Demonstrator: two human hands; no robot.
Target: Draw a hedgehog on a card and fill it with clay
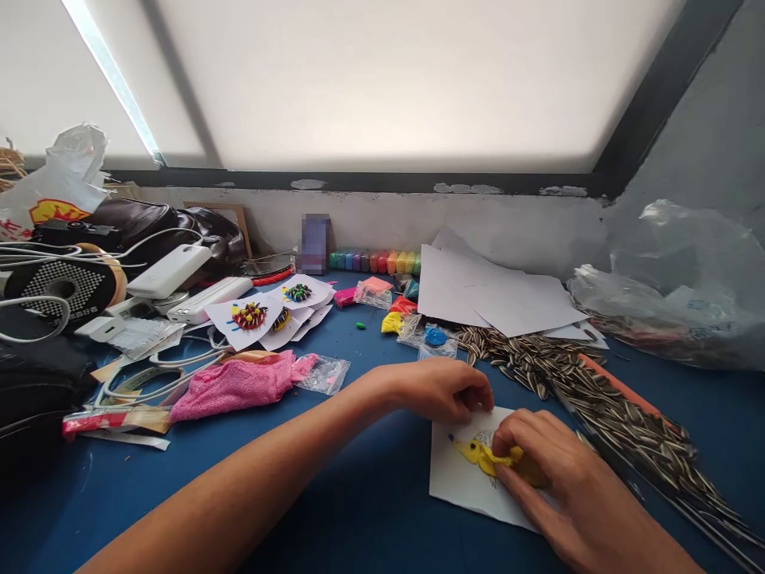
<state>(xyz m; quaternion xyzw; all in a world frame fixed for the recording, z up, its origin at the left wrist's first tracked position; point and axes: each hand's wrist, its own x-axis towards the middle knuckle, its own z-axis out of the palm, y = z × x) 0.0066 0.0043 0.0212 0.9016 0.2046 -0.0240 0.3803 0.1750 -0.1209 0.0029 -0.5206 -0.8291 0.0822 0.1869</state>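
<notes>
A white paper square lies on the blue table, bearing a pencil drawing partly covered with yellow modelling clay. The clay has a pointed snout, a dark eye and a small blue nose at its tip. My right hand is closed over the clay, thumb and fingertips pinching it and hiding its rear part. Fingers bent, my left hand rests at the paper's upper edge and holds it there. Striped sunflower seeds are heaped just right of my right hand.
White sheets lie behind the seeds. Clay packets and a blue clay lump sit beyond my left hand. Finished hedgehog pictures, a pink cloth, cables and a power bank crowd the left. A plastic bag stands right.
</notes>
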